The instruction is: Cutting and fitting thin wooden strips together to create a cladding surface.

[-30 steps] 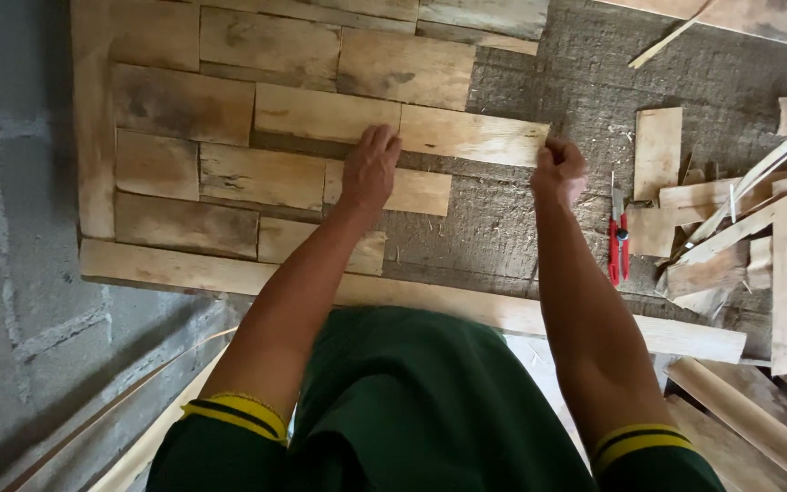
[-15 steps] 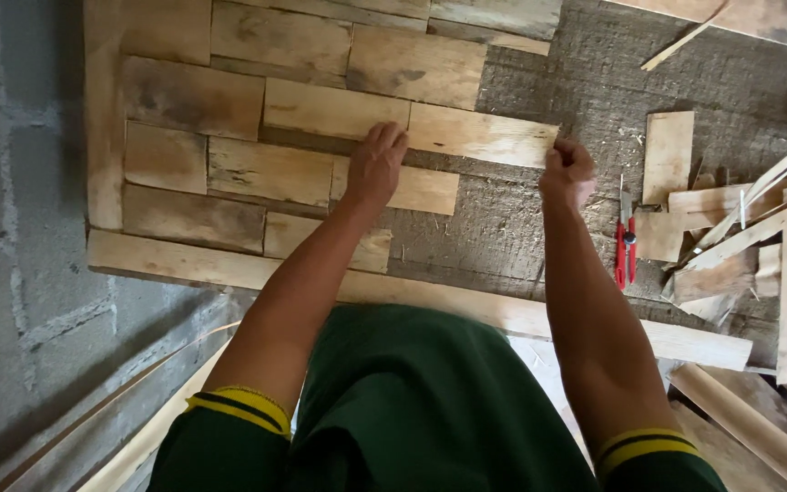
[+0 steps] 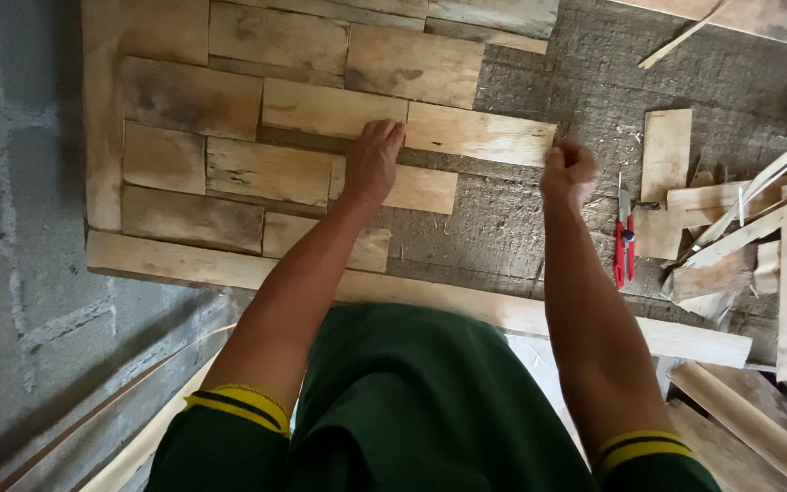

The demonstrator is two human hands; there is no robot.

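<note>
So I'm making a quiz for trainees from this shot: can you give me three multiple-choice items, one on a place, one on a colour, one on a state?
1. Where do the pliers lie?
A. Right of the right hand, beside the scrap pile
B. On the laid boards under the left hand
C. On the long plank at the bottom

2. What colour are the plier handles?
A. Blue
B. Red
C. Yellow

3. How is the left hand?
A. Clenched in a fist
B. Lifted clear of the wood
C. Flat, fingers stretched on the boards

Answers:
1 A: the pliers lie on the rough mat between the right hand and the scrap pile.
2 B: both handles are red.
3 C: the left hand lies open on the boards, at the joint with the end board.
</note>
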